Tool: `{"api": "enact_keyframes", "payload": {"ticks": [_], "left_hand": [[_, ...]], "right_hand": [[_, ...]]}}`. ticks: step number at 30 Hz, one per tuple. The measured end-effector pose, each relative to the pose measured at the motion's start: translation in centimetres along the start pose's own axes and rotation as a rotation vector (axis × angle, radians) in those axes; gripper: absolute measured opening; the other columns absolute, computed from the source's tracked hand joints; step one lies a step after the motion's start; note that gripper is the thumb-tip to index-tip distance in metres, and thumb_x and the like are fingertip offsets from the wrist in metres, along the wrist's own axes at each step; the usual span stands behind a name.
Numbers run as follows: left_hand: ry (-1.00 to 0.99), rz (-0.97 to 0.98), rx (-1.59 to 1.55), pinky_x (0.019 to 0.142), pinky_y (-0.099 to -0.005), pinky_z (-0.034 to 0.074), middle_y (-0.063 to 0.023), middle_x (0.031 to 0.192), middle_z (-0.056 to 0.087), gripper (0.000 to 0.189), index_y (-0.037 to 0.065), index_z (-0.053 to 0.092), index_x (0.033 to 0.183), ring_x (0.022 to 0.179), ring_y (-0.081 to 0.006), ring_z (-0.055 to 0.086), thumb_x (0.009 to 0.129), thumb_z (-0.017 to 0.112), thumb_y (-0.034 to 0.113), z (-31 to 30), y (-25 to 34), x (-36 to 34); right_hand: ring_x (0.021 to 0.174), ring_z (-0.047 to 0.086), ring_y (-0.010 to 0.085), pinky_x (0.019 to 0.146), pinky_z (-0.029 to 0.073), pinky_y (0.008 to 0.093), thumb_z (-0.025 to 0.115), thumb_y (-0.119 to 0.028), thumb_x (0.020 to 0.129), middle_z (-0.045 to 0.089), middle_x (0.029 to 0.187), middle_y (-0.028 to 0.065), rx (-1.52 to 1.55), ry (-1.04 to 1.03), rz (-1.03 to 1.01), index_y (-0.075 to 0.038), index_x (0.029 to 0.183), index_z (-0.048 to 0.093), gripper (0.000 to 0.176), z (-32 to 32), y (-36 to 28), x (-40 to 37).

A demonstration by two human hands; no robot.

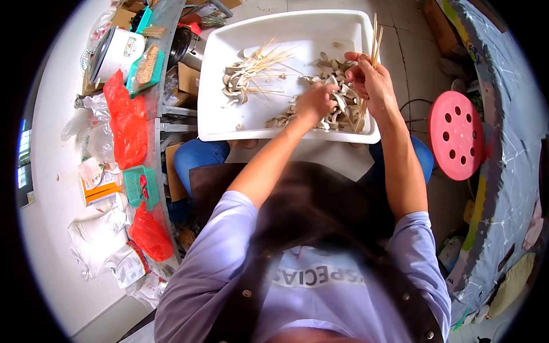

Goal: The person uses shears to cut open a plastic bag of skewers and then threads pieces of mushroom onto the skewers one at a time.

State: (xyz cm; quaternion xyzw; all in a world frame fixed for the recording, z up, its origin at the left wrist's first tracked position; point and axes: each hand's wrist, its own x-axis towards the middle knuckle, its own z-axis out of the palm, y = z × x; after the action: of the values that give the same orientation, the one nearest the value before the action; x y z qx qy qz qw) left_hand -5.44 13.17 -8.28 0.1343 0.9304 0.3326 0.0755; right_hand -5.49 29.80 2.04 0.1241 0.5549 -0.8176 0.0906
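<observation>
A wide white plastic tub (251, 136) stands before my knees. Loose oyster mushrooms (327, 64) are heaped in its right half. My left hand (316, 104) is at this heap, its fingers curled together around a pale mushroom piece that is partly hidden. Raised at the tub's right side, my right hand (372, 86) grips a small bundle of thin bamboo skewers (376, 40); they stick out above and below the fist, and its index finger points left. Across the tub lies a pile of mushrooms threaded on skewers (251, 71), their bare ends pointing mostly right.
Along the left runs a metal-edged table with a white rice cooker (119, 54), red plastic bags (124, 123) and a green basket (141, 186). A red round stool (456, 135) with holes stands right of the tub. Farther right hangs a grey patterned cloth (509, 143).
</observation>
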Motion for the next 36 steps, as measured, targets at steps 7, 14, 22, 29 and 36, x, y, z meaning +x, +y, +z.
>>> {"api": "enact_keyframes", "payload": {"ticks": [7, 14, 22, 29, 36], "left_hand": [[0.107, 0.109, 0.221, 0.075, -0.0390, 0.050, -0.0069, 0.091, 0.060, 0.017, 0.020, 0.069, 0.095, 0.085, -0.0268, 0.062, 0.078, 0.069, 0.021, -1.0, 1.2, -0.1], [0.213, -0.316, -0.871, 0.071, -0.0273, 0.052, -0.0073, 0.096, 0.065, 0.018, 0.004, 0.068, 0.102, 0.081, -0.0146, 0.063, 0.084, 0.067, 0.007, -6.3, -0.3, -1.8], [0.094, -0.343, -1.731, 0.080, -0.0306, 0.054, -0.0126, 0.102, 0.063, 0.029, 0.002, 0.053, 0.116, 0.094, -0.0218, 0.063, 0.088, 0.059, 0.001, -9.4, 0.8, -3.7], [0.281, -0.348, -1.354, 0.060, -0.0232, 0.049, -0.0025, 0.080, 0.062, 0.015, 0.003, 0.061, 0.090, 0.065, -0.0106, 0.058, 0.085, 0.071, 0.013, -8.7, 2.2, -3.8], [0.315, -0.472, -1.303, 0.054, -0.0226, 0.046, -0.0030, 0.077, 0.062, 0.017, 0.002, 0.061, 0.088, 0.062, -0.0112, 0.057, 0.083, 0.073, 0.014, -8.7, 2.1, -3.7]], "right_hand": [[0.045, 0.031, 0.0032, 0.039, 0.022, 0.0205, 0.043, -0.025, 0.098, 0.056, 0.066, 0.0039, 0.003, -0.031, 0.019, 0.000, 0.112, 0.056, 0.032, -0.1, 0.0, 0.2], [0.044, 0.032, 0.0040, 0.039, 0.023, 0.0211, 0.041, -0.044, 0.099, 0.056, 0.066, 0.0065, -0.195, -0.083, 0.035, 0.002, 0.115, 0.053, 0.049, 1.1, 0.2, -0.8], [0.046, 0.040, 0.0069, 0.041, 0.031, 0.0235, 0.045, -0.039, 0.098, 0.055, 0.060, 0.0033, -0.359, -0.338, 0.180, -0.004, 0.086, 0.056, 0.039, 3.6, 3.4, -2.1], [0.046, 0.039, 0.0069, 0.042, 0.031, 0.0226, 0.046, -0.041, 0.098, 0.054, 0.059, 0.0025, -0.379, -0.488, 0.311, -0.005, 0.087, 0.057, 0.039, 4.2, 3.5, -2.8], [0.049, 0.042, 0.0063, 0.044, 0.032, 0.0218, 0.050, -0.029, 0.096, 0.058, 0.062, 0.0038, -0.325, -0.392, 0.205, -0.004, 0.090, 0.061, 0.028, 3.5, 4.4, -1.7]]}}
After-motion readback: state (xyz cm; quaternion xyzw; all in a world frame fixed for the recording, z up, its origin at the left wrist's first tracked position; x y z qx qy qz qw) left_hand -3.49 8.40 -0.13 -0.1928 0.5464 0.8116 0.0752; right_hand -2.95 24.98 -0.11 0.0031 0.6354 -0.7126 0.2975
